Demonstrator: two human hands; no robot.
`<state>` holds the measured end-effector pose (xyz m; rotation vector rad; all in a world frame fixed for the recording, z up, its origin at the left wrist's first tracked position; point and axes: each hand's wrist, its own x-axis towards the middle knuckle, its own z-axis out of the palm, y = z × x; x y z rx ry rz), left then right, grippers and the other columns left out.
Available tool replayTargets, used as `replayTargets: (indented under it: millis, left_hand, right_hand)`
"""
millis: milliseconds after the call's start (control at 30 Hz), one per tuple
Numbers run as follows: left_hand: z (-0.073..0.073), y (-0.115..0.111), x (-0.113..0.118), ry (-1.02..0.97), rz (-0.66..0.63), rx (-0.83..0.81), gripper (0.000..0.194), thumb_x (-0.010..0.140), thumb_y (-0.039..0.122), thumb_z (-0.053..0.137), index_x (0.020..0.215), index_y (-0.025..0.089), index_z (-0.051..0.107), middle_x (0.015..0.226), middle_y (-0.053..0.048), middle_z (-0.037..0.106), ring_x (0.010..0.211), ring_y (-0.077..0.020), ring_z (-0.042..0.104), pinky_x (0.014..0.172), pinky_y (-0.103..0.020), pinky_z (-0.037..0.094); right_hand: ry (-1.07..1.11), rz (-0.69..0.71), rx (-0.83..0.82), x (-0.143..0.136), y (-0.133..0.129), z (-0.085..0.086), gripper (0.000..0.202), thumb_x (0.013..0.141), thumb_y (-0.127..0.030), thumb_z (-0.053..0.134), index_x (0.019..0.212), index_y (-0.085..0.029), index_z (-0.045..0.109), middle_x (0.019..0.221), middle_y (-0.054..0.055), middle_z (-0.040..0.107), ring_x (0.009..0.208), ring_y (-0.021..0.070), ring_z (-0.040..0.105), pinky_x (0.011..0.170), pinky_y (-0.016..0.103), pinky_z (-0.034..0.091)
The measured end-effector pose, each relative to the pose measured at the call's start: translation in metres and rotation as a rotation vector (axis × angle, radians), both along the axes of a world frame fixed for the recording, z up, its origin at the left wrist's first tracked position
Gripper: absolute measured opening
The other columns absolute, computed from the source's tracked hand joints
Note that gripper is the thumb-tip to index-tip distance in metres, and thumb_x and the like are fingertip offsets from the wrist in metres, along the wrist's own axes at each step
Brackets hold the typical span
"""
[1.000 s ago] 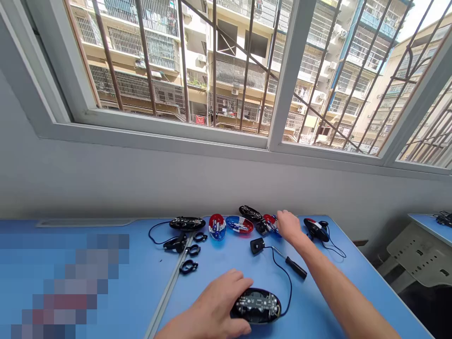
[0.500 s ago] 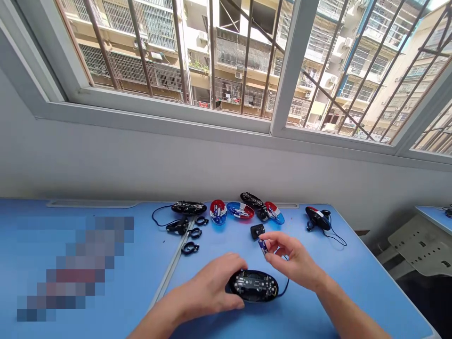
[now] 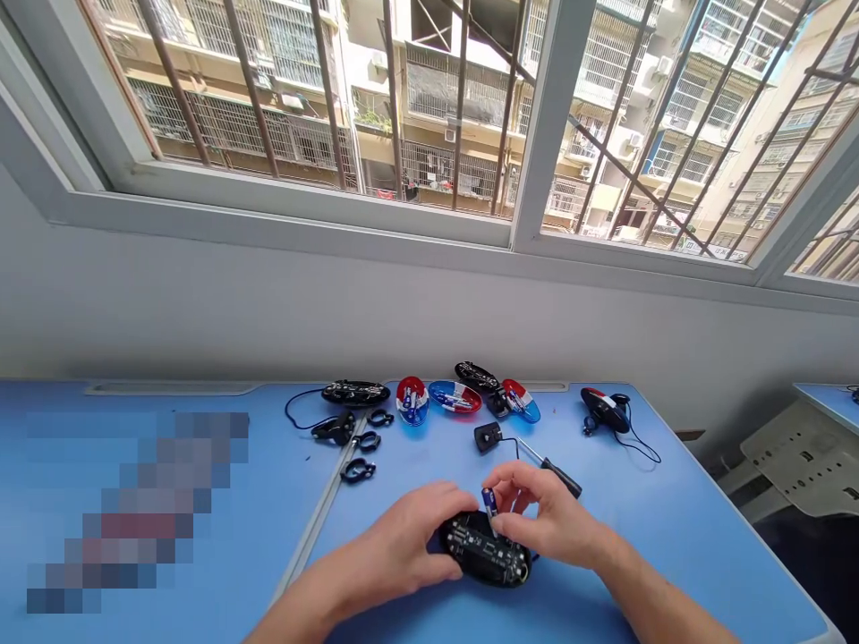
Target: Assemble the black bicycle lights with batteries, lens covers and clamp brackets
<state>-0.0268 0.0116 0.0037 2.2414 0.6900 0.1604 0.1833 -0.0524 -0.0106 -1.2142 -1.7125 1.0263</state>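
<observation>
Daylight pours through the window (image 3: 542, 152) — pale glare outside — leaving the wall (image 3: 335, 309) below grey and shaded.

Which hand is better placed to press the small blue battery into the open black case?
Probably the right hand: it already pinches the battery at the case, while the left hand holds the case's left end.

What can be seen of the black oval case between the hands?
The black oval case looks plastic, its open side up, showing a circuit board with pale parts. It slants, right end nearer the wearer. The left hand grips its left end; the right hand holds a blue battery at its far side. Whether it rests on the table is unclear.
</observation>
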Motion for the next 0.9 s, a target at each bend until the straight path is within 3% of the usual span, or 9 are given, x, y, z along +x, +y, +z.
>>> replayTargets:
  millis: [233, 400, 533, 733, 900]
  left_hand:
    - [0.004, -0.002, 0.002, -0.033, 0.065, -0.099, 0.031, 0.064, 0.011, 0.065, 0.093, 0.02, 0.063, 0.087, 0.002, 0.055, 0.077, -0.0176, 0.048, 0.072, -0.025, 0.038]
    - [-0.003, -0.001, 0.001, -0.073, 0.059, -0.228, 0.035, 0.065, 0.013, 0.064, 0.099, 0.022, 0.064, 0.087, 0.002, 0.055, 0.074, -0.0164, 0.047, 0.063, -0.022, 0.039]
    - [-0.01, 0.0, 0.001, -0.122, 0.028, -0.291, 0.043, 0.066, 0.013, 0.06, 0.108, 0.023, 0.063, 0.09, 0.002, 0.058, 0.078, -0.0176, 0.051, 0.065, -0.023, 0.041]
    - [-0.008, -0.003, 0.002, -0.092, 0.023, -0.223, 0.049, 0.066, 0.018, 0.071, 0.113, 0.026, 0.062, 0.096, 0.001, 0.055, 0.085, -0.0199, 0.05, 0.068, -0.024, 0.041]
    - [-0.004, -0.008, 0.006, -0.038, 0.042, -0.131, 0.035, 0.068, 0.018, 0.07, 0.103, 0.023, 0.066, 0.089, 0.001, 0.055, 0.084, -0.0204, 0.05, 0.071, -0.026, 0.04]
  right_hand:
    - [-0.221, 0.012, 0.2, -0.001, -0.004, -0.004, 0.034, 0.073, -0.005, 0.056, 0.101, -0.023, 0.063, 0.08, -0.002, 0.058, 0.069, 0.0116, 0.055, 0.061, 0.022, 0.046]
    - [-0.361, 0.03, 0.235, -0.001, -0.009, 0.005, 0.035, 0.079, -0.005, 0.054, 0.107, -0.024, 0.063, 0.082, -0.001, 0.062, 0.071, 0.0131, 0.057, 0.062, 0.023, 0.046]
    - [-0.442, 0.032, 0.25, -0.002, -0.009, 0.007, 0.033, 0.083, -0.007, 0.053, 0.108, -0.025, 0.063, 0.08, 0.0, 0.061, 0.074, 0.0151, 0.056, 0.066, 0.026, 0.045]
    - [-0.47, 0.021, 0.281, -0.003, -0.01, 0.003, 0.028, 0.086, -0.01, 0.052, 0.107, -0.024, 0.064, 0.076, 0.0, 0.058, 0.072, 0.0166, 0.054, 0.066, 0.028, 0.044]
    - [-0.435, 0.038, 0.303, -0.003, -0.01, -0.001, 0.028, 0.086, -0.009, 0.051, 0.105, -0.024, 0.064, 0.085, 0.003, 0.06, 0.073, 0.0161, 0.055, 0.062, 0.026, 0.045]
